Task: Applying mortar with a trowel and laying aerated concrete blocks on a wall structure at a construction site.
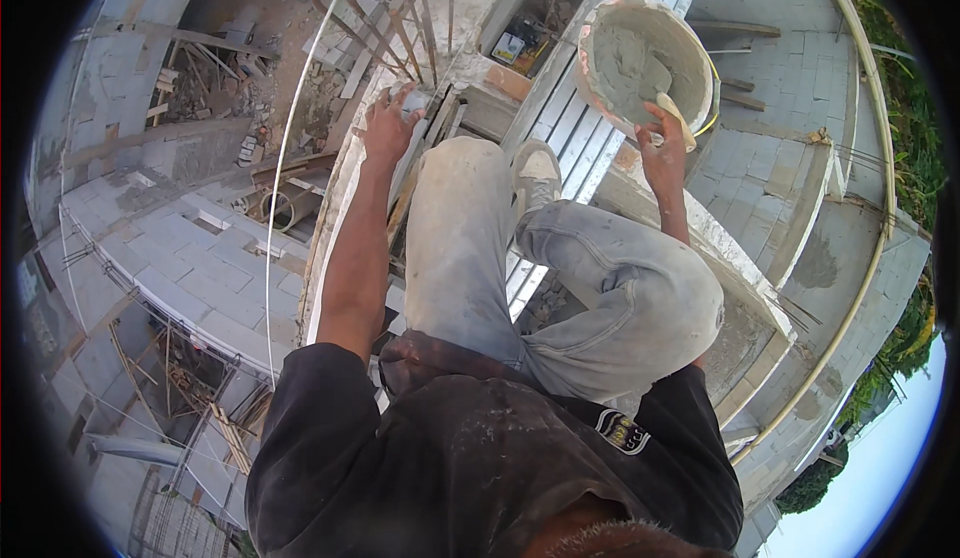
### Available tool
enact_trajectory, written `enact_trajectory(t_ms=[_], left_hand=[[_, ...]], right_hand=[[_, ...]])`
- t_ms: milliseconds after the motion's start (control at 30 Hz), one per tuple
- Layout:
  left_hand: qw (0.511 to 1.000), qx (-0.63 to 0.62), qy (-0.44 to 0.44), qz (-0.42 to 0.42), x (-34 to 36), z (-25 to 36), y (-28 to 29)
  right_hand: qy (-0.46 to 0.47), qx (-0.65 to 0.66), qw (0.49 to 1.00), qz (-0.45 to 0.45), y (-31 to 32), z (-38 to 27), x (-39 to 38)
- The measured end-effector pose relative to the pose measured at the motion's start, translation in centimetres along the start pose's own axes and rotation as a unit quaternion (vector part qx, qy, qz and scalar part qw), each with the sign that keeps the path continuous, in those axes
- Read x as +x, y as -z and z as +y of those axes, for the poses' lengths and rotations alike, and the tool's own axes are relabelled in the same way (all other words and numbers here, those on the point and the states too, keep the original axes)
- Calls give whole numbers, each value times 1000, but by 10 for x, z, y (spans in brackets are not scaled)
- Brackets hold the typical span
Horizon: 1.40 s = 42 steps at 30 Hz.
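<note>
My right hand (660, 143) grips the pale handle of a trowel (675, 113), whose blade dips into grey wet mortar in a round, mortar-crusted bucket (592, 63) at upper right. My left hand (392, 120) is up at a pale concrete edge (365, 98), fingers curled around a small whitish object (414, 101) that I cannot make out, just below upright rebar (415, 28). My bent knees and a sneaker (537, 180) are between my arms, above long silver metal bars (598, 78) that run under the bucket.
I am high on a building site. A white line (290, 128) runs down the left, over a drop to block walls (180, 248), rubble and timber (220, 78). Block walls (740, 188) and a long curved pole (880, 228) are on the right, with foliage beyond.
</note>
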State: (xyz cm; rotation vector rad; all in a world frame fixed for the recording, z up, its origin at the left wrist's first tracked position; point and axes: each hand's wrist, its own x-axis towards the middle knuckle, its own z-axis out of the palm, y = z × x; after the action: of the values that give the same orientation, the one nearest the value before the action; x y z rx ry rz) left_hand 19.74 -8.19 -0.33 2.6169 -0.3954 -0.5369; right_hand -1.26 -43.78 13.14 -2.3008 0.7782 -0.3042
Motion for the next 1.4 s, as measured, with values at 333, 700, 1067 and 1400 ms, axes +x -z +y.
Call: enact_trajectory(t_ms=[333,700,1067,1400], left_hand=[[1000,1,-6,-7,2,10,15],[999,-5,-35,15,5,-6,3],[965,-169,-68,190,-78,32,61],[971,-230,-59,3,-162,93,95]], right_hand=[[14,-5,1000,12,0,-8,7],[-33,3,999,1,1,1,0],[-27,89,995,41,29,-3,-4],[-39,364,893,-261,140,-134,-68]])
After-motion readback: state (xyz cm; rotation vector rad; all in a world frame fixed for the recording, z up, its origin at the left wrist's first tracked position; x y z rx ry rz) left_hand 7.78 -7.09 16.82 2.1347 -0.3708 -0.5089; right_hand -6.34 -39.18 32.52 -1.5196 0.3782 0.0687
